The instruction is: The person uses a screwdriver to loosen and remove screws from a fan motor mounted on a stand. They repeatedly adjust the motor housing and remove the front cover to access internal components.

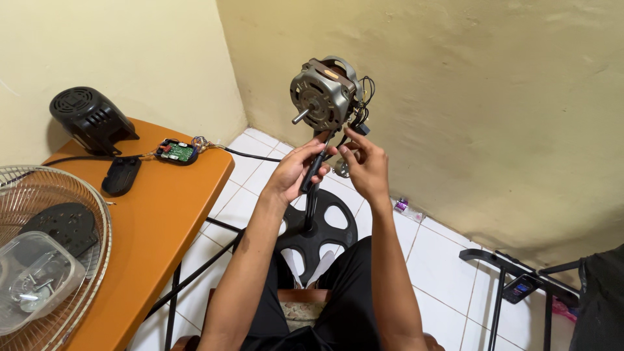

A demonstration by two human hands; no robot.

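Note:
A bare grey fan motor [323,94] with its shaft pointing left stands atop a black pole [311,205] rising from a round black base [323,231] on the tiled floor. My left hand [296,170] wraps the pole just under the motor. My right hand [365,166] is beside it, fingertips pinching at the black wires and a small part under the motor's right side. A small metal piece [342,170] shows between the two hands.
An orange table [156,214] at left carries a black motor cover [91,120], a small circuit board [177,151] with a cable, a wire fan guard [62,253] and a clear plastic tub [32,276] of screws. A black metal frame [520,279] stands at right.

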